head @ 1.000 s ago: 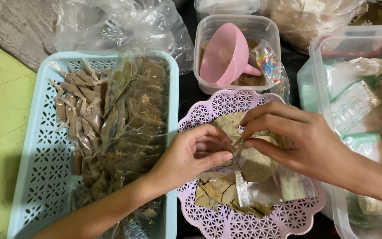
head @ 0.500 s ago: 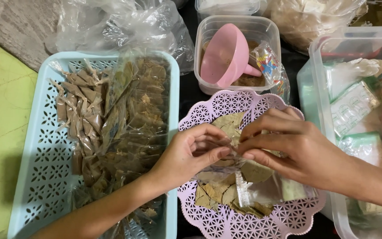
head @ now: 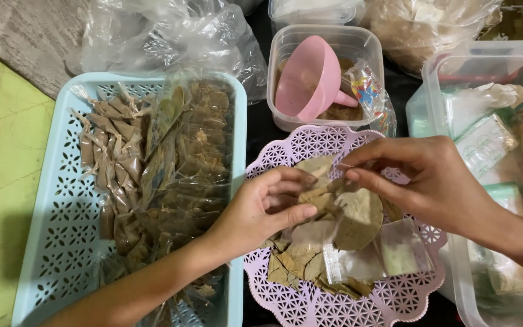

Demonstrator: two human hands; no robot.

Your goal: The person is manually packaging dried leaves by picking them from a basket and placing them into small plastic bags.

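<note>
Leaves [head: 358,212] dry, tan — pinched between left hand [head: 261,209], right hand [head: 437,181]

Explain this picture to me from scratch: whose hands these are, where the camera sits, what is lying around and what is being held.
There is no machine here. A person wears a camera on the head, so the one view looks down on their own two bare hands. The left hand and the right hand meet over a lilac plastic tray that holds dried leaves and small clear bags. Together the hands pinch a dried leaf and a small clear bag; which hand grips which is hard to tell. To the left, a pale blue basket is filled with packed sachets. Behind the tray, a clear tub contains a pink funnel. Another clear tub of packets stands on the right.
</note>
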